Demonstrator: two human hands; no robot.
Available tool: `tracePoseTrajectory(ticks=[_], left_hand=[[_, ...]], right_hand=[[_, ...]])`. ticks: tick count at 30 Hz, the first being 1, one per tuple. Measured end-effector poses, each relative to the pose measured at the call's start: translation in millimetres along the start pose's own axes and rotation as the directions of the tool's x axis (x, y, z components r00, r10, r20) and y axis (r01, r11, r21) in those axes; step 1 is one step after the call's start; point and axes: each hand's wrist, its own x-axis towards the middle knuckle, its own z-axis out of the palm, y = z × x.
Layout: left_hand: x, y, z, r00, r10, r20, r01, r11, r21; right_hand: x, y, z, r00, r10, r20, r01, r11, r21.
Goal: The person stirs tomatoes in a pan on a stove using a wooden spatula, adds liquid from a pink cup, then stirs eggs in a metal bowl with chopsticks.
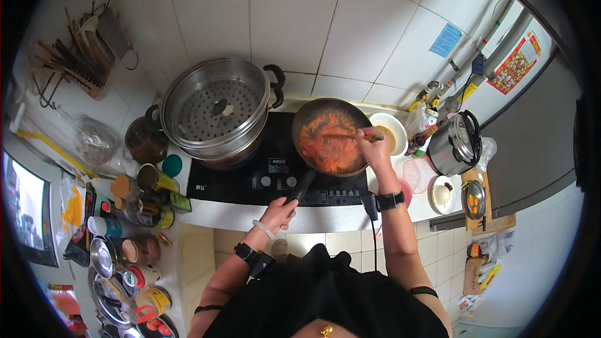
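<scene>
A dark frying pan (300,124) sits on the right side of a black two-zone cooktop (244,183). Red-orange saucy food (324,148), which looks like cooked tomato, covers much of its base. My left hand (278,216) grips the pan's black handle (305,187), which points toward me. Over the pan's right rim, my right hand (375,148) holds a brown spatula or spoon (345,136), its far end in the food. Just behind that hand stands a white bowl (398,126) with yellowish liquid, partly covered by the hand.
A large steel steamer pot (213,143) with a perforated tray occupies the cooktop's left side. Jars and bottles (141,249) crowd the left counter. Sauce bottles (422,138), a pressure cooker (453,143) and a plate with a white round item (441,195) stand at right. A cable (374,244) hangs from my right wrist.
</scene>
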Motion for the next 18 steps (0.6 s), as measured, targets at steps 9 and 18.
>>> tracePoseTrajectory(ticks=[9,18], left_hand=[[0.2,-1.3,-3.8,1.0,-0.01,-0.014,0.01,1.0,-0.01],[1.1,-2.3,0.7,1.0,0.001,-0.026,-0.002,0.999,-0.047]], right_hand=[[-28.9,-17.1,-19.7,0.869,-0.389,0.306,0.401,0.916,0.028],[27.4,-9.4,-8.9,0.937,-0.346,-0.041,0.336,0.928,-0.16]])
